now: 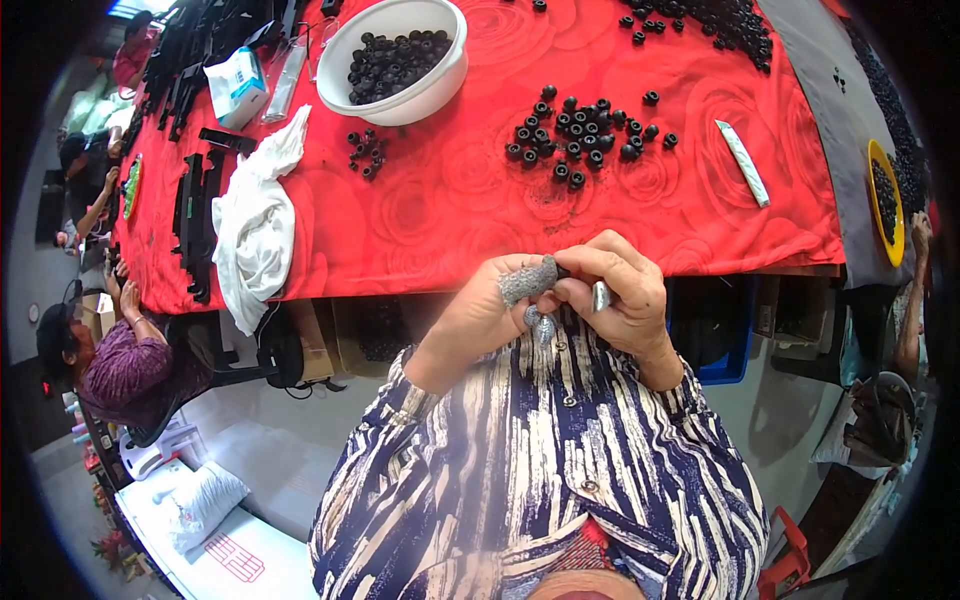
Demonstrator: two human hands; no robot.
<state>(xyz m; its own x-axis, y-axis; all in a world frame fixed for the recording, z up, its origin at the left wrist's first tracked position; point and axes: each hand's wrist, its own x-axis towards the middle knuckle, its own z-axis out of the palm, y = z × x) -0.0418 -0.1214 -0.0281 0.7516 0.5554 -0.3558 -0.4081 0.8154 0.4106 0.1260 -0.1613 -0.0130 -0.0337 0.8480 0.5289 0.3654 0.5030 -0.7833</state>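
Both my hands meet just in front of the table's near edge. A small black round part shows only in part between their fingertips. On my left hand, a rough grey sleeve appears to cover a digit, its end against the part. Silvery wrapping covers a lower fingertip there. My right hand pinches the part from the other side, and one of its fingers also has a silvery tip. Beyond my hands, loose black round parts with holes lie scattered on the red tablecloth.
A white bowl of black parts stands at the far left, near a white cloth, black strips and a tissue pack. A white stick-shaped packet and a yellow tray are rightward. Another person sits left.
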